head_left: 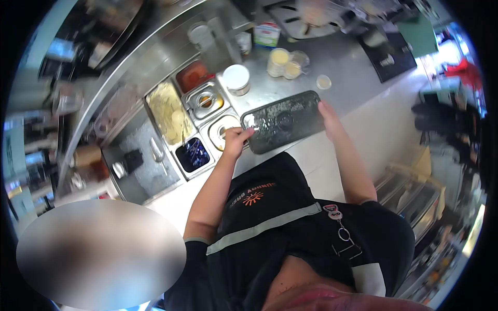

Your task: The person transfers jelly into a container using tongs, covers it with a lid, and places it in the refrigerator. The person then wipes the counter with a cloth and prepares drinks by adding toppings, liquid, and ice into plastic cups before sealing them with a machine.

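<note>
A dark rectangular tray or lid (282, 123), wet and shiny on top, is held level between my two hands at the counter's front edge. My left hand (238, 141) grips its left end, thumb on top. At its right end, my right hand (329, 118) holds the upper corner and side. Just left of the tray sits a steel lidded container (218, 129), partly hidden by my left hand. A white-lidded round tub (236, 79) stands behind the tray's left end.
Left are a pale creamy food pan (168, 114), a dark-filled pan (192, 155), a red-filled pan (192, 76) and an ice bin with a scoop (156, 149). Cups (280, 57) stand behind. A black mat (386, 52) lies back right. A blurred oval covers the lower left.
</note>
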Tool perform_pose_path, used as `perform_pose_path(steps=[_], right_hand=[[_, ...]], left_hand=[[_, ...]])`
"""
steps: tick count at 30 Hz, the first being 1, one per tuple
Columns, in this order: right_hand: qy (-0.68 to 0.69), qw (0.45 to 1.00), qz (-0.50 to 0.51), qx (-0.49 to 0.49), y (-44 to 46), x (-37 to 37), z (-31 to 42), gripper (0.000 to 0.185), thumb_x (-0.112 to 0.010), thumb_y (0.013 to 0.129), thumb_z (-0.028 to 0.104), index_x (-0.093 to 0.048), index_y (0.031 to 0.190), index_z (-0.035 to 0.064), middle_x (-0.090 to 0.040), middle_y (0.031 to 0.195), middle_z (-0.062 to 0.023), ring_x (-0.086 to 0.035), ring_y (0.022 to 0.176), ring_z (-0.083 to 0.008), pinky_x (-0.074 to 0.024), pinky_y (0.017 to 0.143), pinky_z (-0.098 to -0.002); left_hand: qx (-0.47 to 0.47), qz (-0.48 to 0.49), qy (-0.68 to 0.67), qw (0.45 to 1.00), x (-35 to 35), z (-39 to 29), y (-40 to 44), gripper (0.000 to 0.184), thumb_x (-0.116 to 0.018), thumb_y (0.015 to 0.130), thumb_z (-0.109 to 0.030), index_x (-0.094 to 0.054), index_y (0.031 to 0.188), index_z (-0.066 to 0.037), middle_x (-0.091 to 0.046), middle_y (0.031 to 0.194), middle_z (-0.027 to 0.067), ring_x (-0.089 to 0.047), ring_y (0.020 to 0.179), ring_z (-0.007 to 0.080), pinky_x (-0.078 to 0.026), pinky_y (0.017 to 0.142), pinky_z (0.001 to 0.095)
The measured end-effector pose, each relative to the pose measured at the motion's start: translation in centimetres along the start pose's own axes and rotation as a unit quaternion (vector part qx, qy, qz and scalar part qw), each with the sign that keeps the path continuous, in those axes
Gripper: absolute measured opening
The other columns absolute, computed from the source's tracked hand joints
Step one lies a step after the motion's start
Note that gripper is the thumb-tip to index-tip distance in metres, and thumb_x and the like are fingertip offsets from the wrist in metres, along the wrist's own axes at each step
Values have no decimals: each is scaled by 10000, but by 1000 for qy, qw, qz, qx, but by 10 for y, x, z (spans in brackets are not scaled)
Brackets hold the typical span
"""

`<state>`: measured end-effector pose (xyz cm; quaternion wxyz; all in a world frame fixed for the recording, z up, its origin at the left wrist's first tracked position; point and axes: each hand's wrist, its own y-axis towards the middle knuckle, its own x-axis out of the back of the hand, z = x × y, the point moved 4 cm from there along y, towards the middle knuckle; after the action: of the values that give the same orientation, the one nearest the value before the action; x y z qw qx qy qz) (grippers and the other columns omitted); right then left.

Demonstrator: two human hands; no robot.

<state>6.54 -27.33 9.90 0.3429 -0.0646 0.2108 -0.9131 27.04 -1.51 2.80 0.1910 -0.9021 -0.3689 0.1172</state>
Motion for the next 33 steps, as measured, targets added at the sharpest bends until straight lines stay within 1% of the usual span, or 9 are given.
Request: perform_pose_path(steps=[5, 9, 13, 16, 21, 23, 26, 29, 33], right_hand=[[21, 980, 189, -60, -26, -46, 6, 626, -328, 1023, 505, -442, 1406, 23, -477, 1421, -102, -410, 1330, -223, -299, 1101, -387], [-71, 945, 316, -53, -34, -177, -32, 613, -285, 1036, 488, -449, 1382, 10, -429, 1459, -118, -339, 1384, -227, -240, 1143, -383], [-168, 854, 464, -166, -84, -309, -134, 509, -346, 1022, 427, -505, 1322, 48, -511, 1322, -99, -448, 1229, -220, -355, 1030, -380], [-253, 785, 527, -206, -180, -391, -207, 444, -406, 998, 405, -556, 1270, 87, -576, 1200, -88, -524, 1096, -223, -417, 941, -368], [-412, 644, 597, -241, -288, -477, -332, 338, -508, 958, 367, -642, 1184, 153, -685, 996, -71, -652, 874, -227, -521, 793, -348], [-555, 438, 674, -216, -250, -519, -425, 360, -539, 929, 405, -647, 1127, 123, -672, 923, -63, -616, 836, -194, -495, 743, -381], [-707, 187, 682, 4, -308, -563, -458, 354, -567, 901, 379, -658, 1120, 117, -679, 947, -73, -628, 851, -212, -502, 755, -390], [-742, 13, 659, 119, -384, -608, -508, 350, -595, 873, 353, -670, 1113, 110, -686, 970, -83, -640, 865, -230, -509, 768, -399], [-707, -178, 644, 233, -512, -659, -608, 349, -632, 835, 318, -685, 1103, 101, -696, 1001, -97, -656, 884, -254, -518, 785, -411]], left_hand=[[-41, -83, -203, 975, 67, 6, -140, 353, -749, 786, -119, -540, 504, -75, -494, 516, -44, -383, 485, 29, -287, 459, 243], [-100, -218, -228, 944, 142, 27, -291, 291, -748, 787, -109, -601, 555, -13, -559, 571, -24, -449, 546, 33, -356, 495, 247], [-203, -380, -212, 877, 170, 63, -467, 390, -764, 789, -161, -527, 518, -12, -423, 507, -52, -367, 525, 35, -273, 469, 259], [-189, -502, -223, 814, 167, 120, -609, 351, -765, 775, -141, -552, 534, 1, -498, 539, -23, -406, 550, 41, -307, 492, 253], [-198, -700, -267, 632, 116, 188, -781, 421, -768, 761, -139, -475, 473, -49, -404, 490, -52, -348, 498, 28, -252, 453, 248], [-192, -791, -270, 514, 85, 212, -836, 445, -769, 765, -189, -476, 467, -35, -375, 476, -53, -315, 483, 45, -206, 443, 279], [-204, -846, -347, 350, 35, 268, -882, 368, -756, 771, -177, -541, 515, -22, -476, 520, -24, -403, 492, 63, -292, 445, 276], [-275, -834, -454, 150, 5, 297, -938, 238, -721, 784, -142, -610, 657, 24, -627, 659, 60, -569, 547, 128, -459, 510, 290], [-284, -861, -421, 30, -27, 360, -1021, 189, -684, 791, -112, -615, 735, 54, -674, 784, 119, -647, 657, 196, -533, 616, 324]])
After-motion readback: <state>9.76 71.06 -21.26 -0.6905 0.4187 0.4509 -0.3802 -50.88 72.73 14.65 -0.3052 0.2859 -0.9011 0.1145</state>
